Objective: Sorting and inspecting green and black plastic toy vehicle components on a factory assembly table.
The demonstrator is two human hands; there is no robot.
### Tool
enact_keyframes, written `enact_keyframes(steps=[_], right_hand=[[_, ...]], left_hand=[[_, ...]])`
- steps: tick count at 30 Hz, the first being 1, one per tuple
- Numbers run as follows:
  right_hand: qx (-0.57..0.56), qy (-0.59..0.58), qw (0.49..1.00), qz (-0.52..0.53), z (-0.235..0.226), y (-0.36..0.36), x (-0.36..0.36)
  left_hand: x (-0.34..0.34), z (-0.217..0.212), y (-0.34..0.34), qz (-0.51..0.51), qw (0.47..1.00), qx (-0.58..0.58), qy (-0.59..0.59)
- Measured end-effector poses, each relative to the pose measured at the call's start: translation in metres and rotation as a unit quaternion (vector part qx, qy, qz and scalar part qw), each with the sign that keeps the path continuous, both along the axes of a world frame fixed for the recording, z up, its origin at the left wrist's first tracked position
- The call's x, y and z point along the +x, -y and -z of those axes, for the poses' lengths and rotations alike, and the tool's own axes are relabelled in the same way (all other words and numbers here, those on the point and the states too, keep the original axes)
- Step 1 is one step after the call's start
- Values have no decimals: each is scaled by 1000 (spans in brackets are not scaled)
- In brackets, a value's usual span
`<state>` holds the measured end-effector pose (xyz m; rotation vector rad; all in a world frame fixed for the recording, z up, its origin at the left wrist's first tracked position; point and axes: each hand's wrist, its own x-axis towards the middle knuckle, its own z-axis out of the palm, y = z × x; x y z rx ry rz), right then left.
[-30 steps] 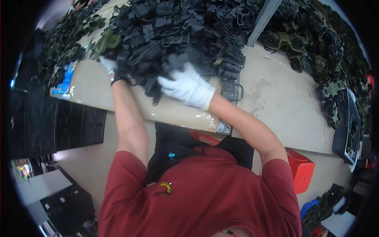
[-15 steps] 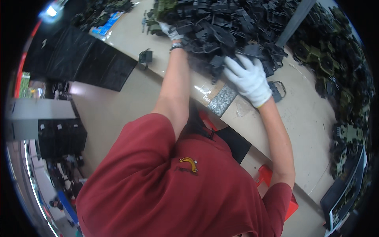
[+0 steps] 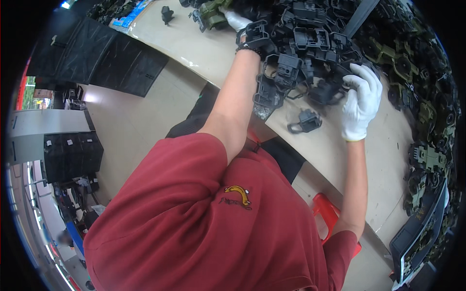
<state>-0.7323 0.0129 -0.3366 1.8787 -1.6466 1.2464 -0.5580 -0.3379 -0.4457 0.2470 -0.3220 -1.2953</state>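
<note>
A heap of black plastic frame-like parts [image 3: 310,39] lies across the far side of the table. My left hand [image 3: 236,20], in a white glove, reaches into its left edge beside a green part [image 3: 212,15]. Black parts lie against that wrist, and the fingers are mostly hidden. My right hand [image 3: 363,94], also gloved, is at the heap's right edge, palm turned inward, its bent fingers apart. Blurred dark parts [image 3: 327,91] lie by its fingertips. One loose black part [image 3: 307,121] rests nearer me, between my arms.
A small dark part [image 3: 167,15] sits alone at the far left of the table [image 3: 177,41]. Green and black parts [image 3: 427,116] line the right side. A grey post [image 3: 361,18] rises behind the heap. Black boxes [image 3: 121,63] stand at left; a red stool [image 3: 325,213] is below the table.
My right hand has moved right and its fingers have curled. My left hand has shifted right and farther away. Black parts have spread toward me, and the small part at left lies farther off.
</note>
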Motion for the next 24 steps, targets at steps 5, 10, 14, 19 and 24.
enact_keyframes(steps=[5,10,14,19,24], right_hand=[[118,-88,980,-130,-31,-30,103],[227,-191,941,-162,-22,-11,124],[207,-279,934,-85,-16,10,97],[235,-328,915,4,-21,1,55],[257,-353,894,99,-19,-6,19]], left_hand=[[-16,16,3,-7,998,51,31],[-40,8,-17,-14,994,84,61],[-51,-20,-20,-54,990,103,86],[-43,-31,-92,-16,981,126,144],[-48,-62,-132,-58,972,154,170]])
